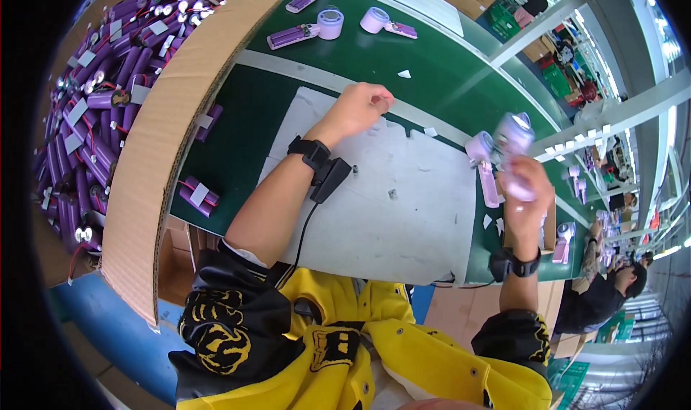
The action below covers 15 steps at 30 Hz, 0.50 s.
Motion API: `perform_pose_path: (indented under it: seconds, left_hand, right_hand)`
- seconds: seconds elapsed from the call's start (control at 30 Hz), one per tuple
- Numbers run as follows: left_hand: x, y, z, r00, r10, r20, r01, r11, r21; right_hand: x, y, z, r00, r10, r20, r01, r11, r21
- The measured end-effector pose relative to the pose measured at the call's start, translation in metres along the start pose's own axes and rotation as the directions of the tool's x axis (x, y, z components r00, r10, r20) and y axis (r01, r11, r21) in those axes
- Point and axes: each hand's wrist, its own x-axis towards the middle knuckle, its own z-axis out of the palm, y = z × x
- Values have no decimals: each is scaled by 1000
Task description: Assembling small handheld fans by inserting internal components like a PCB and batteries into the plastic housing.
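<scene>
My right hand (pixel 531 187) grips a lilac handheld fan (pixel 515 133) by its handle, its round head pointing up; motion blurs it. Close beside it, on the left, another lilac fan (pixel 488 183) stands at the right edge of the pale mat (pixel 410 223), its handle toward me. Over the mat's far edge, my left hand (pixel 358 110) is closed, fingertips curled together. Whatever may lie between those fingers is hidden. Both wrists wear black straps, and a black device with a cable (pixel 331 180) hangs at my left wrist.
A cardboard box (pixel 162 137) at left holds many purple wired battery cells (pixel 90 122). Loose cells (pixel 199 196) lie beside it. Across the green conveyor (pixel 338 68) lie partly opened fans (pixel 330 24). White scraps (pixel 498 225) dot the right side. A co-worker (pixel 604 295) sits at far right.
</scene>
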Motion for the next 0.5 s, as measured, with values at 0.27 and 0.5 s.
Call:
perform_pose_path:
  seconds: [0.27,0.5]
  left_hand:
    - [-14,16,12,972,-89,218,106,992,-70]
    - [-28,18,14,872,182,455,-204,979,-1]
  right_hand:
    - [-18,-5,105,926,-71,371,-37,961,275]
    - [-21,-19,103,867,-38,496,-174,911,374]
